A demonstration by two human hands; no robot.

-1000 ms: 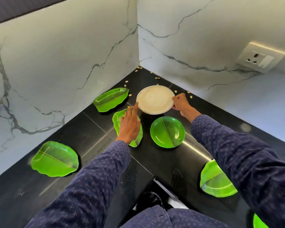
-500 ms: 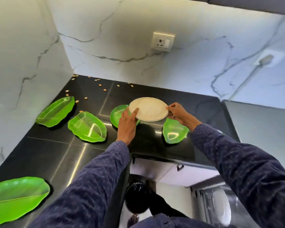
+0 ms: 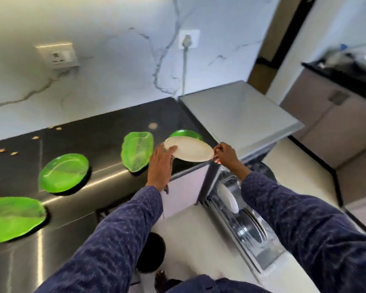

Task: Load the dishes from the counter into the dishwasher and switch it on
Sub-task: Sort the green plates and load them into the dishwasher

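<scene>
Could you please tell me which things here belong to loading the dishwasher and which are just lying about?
Part of the job:
- white plate, held by left hand and right hand
- green leaf-shaped dishes on the counter
- open dishwasher

Lying about:
- scattered seeds
- wall socket

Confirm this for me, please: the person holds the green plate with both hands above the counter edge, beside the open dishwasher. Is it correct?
Not quite. The head view shows the plate in both hands is a white plate, not green. The left hand and the right hand hold it above the counter edge, beside the open dishwasher. The green plates lie on the counter.
</scene>
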